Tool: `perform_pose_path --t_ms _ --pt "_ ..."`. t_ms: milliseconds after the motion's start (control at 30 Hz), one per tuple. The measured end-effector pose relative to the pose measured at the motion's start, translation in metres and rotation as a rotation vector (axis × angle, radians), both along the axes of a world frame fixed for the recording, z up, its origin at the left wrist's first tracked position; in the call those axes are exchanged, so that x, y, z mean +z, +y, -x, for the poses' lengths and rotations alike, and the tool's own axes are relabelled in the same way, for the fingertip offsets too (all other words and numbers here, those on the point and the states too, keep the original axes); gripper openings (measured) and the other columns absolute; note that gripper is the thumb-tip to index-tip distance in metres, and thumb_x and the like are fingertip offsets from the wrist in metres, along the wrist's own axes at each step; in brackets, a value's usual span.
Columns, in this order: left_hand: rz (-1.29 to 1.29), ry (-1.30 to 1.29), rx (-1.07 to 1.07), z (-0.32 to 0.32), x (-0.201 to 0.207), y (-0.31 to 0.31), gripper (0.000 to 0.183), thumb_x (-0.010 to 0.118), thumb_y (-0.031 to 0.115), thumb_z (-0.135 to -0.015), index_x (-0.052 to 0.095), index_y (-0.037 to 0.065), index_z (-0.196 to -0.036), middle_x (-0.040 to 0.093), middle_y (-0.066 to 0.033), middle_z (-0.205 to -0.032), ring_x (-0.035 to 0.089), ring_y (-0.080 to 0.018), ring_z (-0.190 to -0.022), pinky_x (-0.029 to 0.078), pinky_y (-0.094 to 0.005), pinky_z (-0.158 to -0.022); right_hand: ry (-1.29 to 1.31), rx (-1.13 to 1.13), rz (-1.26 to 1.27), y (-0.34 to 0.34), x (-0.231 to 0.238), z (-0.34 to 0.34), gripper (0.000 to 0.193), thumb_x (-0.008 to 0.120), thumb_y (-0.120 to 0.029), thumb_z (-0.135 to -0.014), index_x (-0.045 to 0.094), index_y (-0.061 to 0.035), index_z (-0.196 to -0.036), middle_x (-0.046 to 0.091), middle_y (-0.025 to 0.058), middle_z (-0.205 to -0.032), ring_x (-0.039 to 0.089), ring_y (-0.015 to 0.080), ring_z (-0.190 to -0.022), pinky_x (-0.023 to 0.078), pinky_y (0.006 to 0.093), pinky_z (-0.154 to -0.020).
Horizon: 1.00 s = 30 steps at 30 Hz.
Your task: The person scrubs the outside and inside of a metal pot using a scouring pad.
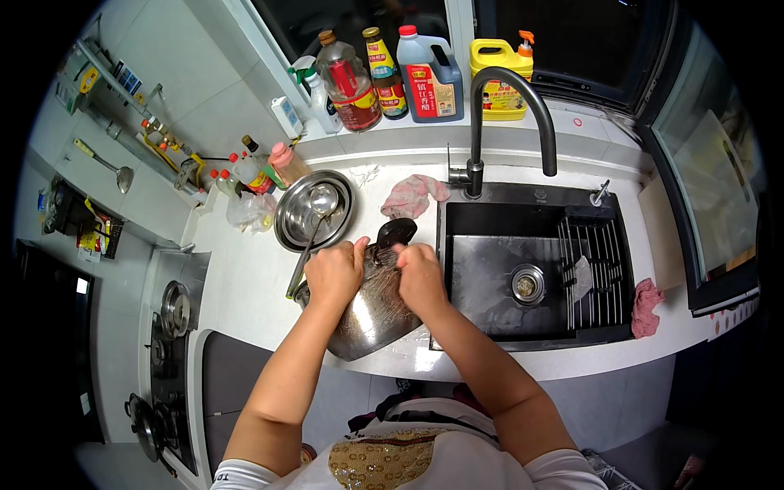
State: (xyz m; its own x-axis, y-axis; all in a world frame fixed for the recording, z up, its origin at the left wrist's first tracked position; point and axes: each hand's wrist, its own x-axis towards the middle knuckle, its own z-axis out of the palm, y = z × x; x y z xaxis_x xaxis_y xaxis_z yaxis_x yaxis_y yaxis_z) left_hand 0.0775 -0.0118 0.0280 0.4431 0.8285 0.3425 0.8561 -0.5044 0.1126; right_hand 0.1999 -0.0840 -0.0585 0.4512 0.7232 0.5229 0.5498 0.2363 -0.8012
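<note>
A wet, streaked metal pan [371,314] is held tilted over the counter, just left of the sink. My left hand [331,273] is closed on its left upper rim. On the opposite side my right hand [421,280] grips the rim, close to a black handle [395,232] that sticks up at the far edge. The fingertips of both hands are partly hidden. Beyond my left hand, a steel bowl [286,214] holds a ladle [323,198], whose handle runs down past that hand. A pink-and-white cloth [416,196] lies beyond the pan.
At right is a black sink [490,286] with a drying rack [600,278] and a tall black faucet [510,77]. A red cloth [647,308] sits at its right edge. Several bottles, including a yellow jug [500,77], line the sill. A stove [167,367] stands far left.
</note>
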Motion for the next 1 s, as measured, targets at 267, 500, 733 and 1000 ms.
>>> perform_pose_path --t_ms 267,500,733,1000 --pt "-0.040 0.000 -0.020 0.002 -0.003 0.000 0.051 0.054 0.044 -0.092 0.064 0.005 -0.061 0.060 -0.0193 -0.057 0.061 -0.0389 -0.053 0.047 -0.0473 -0.050 0.045 0.074 0.061 -0.004 0.010 0.004 0.013 0.050 0.007 -0.076 0.051 -0.0034 -0.083 0.066 0.0118 -0.099 0.057 0.0332 -0.098 0.045 0.0430 -0.085" --pt "-0.019 0.030 0.003 0.002 0.001 -0.001 0.050 0.054 0.044 -0.092 0.065 0.005 -0.062 0.061 -0.0188 -0.058 0.061 -0.0383 -0.054 0.048 -0.0467 -0.051 -0.032 0.092 0.061 -0.003 0.010 0.004 0.014 0.051 0.005 -0.076 0.052 -0.0057 -0.085 0.066 0.0079 -0.105 0.056 0.0317 -0.103 0.043 0.0433 -0.088" --pt "-0.017 0.028 0.008 0.001 0.002 -0.002 0.049 0.053 0.042 -0.092 0.065 0.005 -0.063 0.061 -0.0186 -0.059 0.062 -0.0378 -0.055 0.048 -0.0461 -0.052 -0.050 0.121 0.059 -0.001 0.006 -0.002 0.020 0.051 0.003 -0.077 0.056 -0.0029 -0.096 0.064 0.0059 -0.088 0.057 0.0303 -0.098 0.044 0.0413 -0.086" --pt "-0.034 0.027 -0.012 0.004 -0.001 -0.001 0.047 0.052 0.040 -0.093 0.065 0.005 -0.064 0.061 -0.0190 -0.059 0.062 -0.0382 -0.055 0.048 -0.0472 -0.051 -0.008 0.135 0.041 0.001 0.001 -0.001 0.013 0.050 0.003 -0.079 0.055 -0.0044 -0.089 0.064 0.0077 -0.092 0.057 0.0327 -0.096 0.045 0.0434 -0.084"
